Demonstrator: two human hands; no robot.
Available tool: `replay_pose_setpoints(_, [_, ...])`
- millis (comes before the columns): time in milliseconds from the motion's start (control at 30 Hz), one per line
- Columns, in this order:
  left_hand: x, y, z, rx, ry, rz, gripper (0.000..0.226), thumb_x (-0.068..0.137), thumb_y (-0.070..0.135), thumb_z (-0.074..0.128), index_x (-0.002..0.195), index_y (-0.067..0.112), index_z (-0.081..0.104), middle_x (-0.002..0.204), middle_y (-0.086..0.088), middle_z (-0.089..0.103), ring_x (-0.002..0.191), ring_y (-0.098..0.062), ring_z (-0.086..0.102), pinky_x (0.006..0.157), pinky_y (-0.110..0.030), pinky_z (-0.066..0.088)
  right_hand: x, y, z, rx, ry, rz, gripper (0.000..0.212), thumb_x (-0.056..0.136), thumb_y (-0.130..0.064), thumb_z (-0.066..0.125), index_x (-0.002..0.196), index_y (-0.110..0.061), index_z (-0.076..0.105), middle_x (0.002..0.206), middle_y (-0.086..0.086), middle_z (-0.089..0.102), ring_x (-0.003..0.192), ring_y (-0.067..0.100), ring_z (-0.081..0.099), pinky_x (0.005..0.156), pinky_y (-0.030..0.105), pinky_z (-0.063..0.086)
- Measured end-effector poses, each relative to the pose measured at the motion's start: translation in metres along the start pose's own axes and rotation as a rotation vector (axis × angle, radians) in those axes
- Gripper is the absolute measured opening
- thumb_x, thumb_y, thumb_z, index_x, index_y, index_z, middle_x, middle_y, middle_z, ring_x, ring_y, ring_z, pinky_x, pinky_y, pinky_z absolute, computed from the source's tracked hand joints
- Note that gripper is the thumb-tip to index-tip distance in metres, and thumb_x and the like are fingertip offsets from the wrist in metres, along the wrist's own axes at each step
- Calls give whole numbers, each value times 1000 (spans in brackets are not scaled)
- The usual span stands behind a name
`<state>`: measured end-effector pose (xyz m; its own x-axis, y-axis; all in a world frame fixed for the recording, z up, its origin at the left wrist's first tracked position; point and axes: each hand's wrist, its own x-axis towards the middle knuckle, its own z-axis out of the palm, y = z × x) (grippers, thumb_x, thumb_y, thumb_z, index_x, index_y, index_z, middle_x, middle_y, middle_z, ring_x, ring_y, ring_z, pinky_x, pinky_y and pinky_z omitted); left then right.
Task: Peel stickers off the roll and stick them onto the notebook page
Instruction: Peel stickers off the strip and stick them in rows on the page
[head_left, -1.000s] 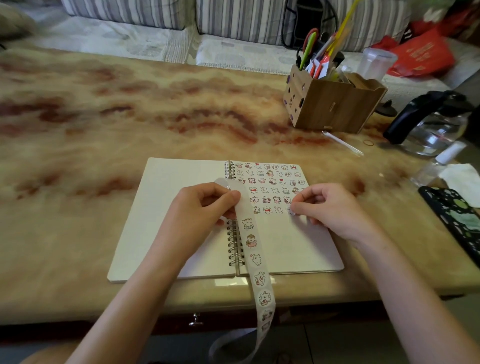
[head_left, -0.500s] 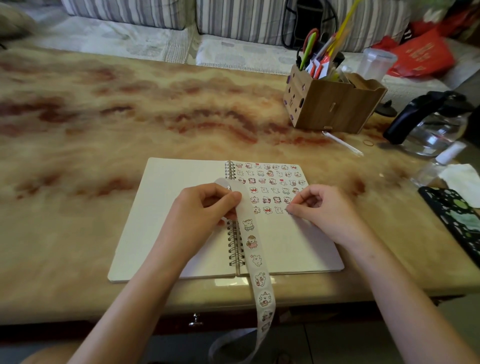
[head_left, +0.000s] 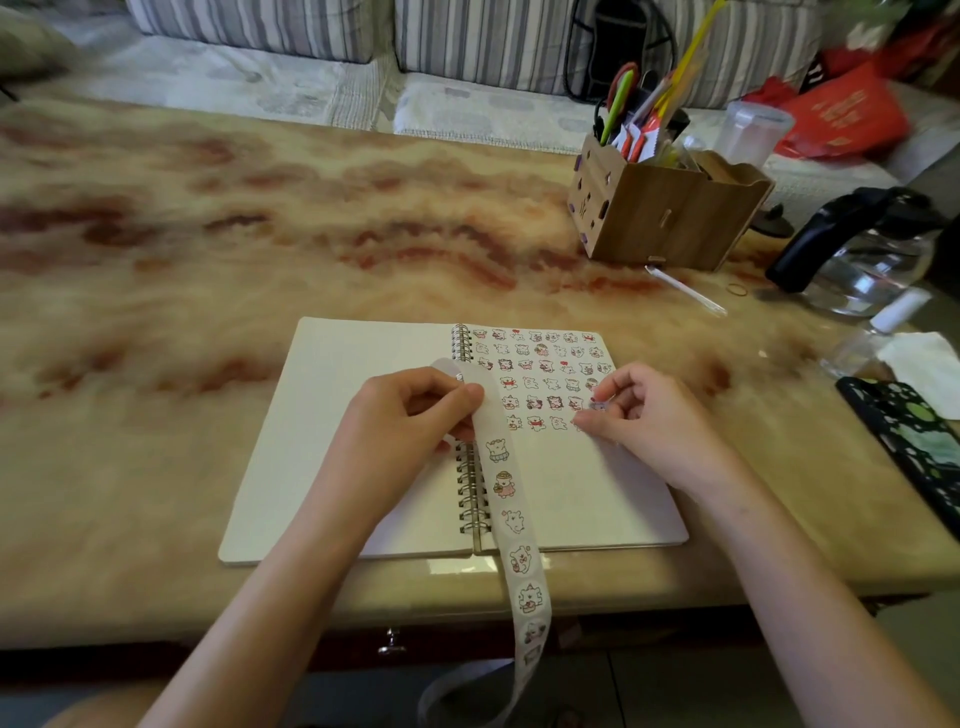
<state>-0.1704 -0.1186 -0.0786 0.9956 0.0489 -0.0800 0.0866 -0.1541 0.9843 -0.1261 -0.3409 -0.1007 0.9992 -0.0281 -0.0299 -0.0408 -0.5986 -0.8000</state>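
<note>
One notebook on marbled table.

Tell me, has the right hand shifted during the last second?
Yes. The right hand slid slightly left, toward the open spiral-bound notebook's metal coil.

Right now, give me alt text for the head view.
Left hand pinches a sticker strip over an open notebook; right hand holds a sticker at the rows already stuck on the right page. The strip trails off the table.
</note>
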Motion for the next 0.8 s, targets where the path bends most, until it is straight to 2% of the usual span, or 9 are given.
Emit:
replay_pose_setpoints(100, [0,0,0,4,-2,1,14,87,20,64,79,10,71,72,-1,74,64,-6,67,61,-18,51,2,2,-2,0,3,-2,22,77,-12,77,77,-21,58,66,-3,55,55,8,46,58,25,37])
replay_pose_setpoints(267, [-1,0,0,11,-1,20,14,88,20,63,80,11,71,72,0,74,65,-6,67,57,-15,50,1,0,1,-6,-5,15,29,69,-23,84,78,-19,57,62,-3,54,56,11,47,58,28,38])
replay_pose_setpoints(400, [-2,1,1,-10,-6,26,14,88,18,62,82,8,70,68,-2,73,58,-4,65,50,-14,48,3,2,3,-45,47,19,19,79,-12,74,76,-21,58,64,-4,53,58,9,47,60,26,37])
replay_pose_setpoints(467, [-2,2,1,-25,-8,24,14,88,18,62,82,7,70,67,-4,73,56,-5,65,48,-14,47,0,-1,5,-41,111,-9,16,81,-12,70,76,-22,58,65,-5,55,57,9,48,58,27,36])
replay_pose_setpoints(567, [-1,2,0,-44,0,34,13,88,17,62,83,7,69,70,-10,72,57,-9,65,46,-15,46,-14,-20,10,30,271,-181,5,87,-21,65,83,-21,61,73,-5,62,65,12,56,62,29,44])
replay_pose_setpoints(633, [-1,3,1,-57,11,45,13,88,16,62,84,5,69,72,-13,72,57,-9,65,46,-15,46,-27,-39,15,179,195,-265,6,89,-24,63,86,-19,64,76,-2,67,69,8,61,62,23,47])
replay_pose_setpoints(700, [-1,3,1,-61,26,58,13,88,15,62,84,4,68,73,-13,72,56,-9,65,46,-16,47,-40,-54,22,297,32,-276,6,88,-22,65,86,-17,66,75,2,70,68,4,63,59,20,48])
replay_pose_setpoints(800, [0,2,0,-66,46,86,13,88,15,62,83,4,68,72,-13,71,57,-9,66,47,-17,48,-48,-60,31,345,-110,-250,6,82,-18,72,86,-18,68,75,0,71,69,9,65,57,32,53])
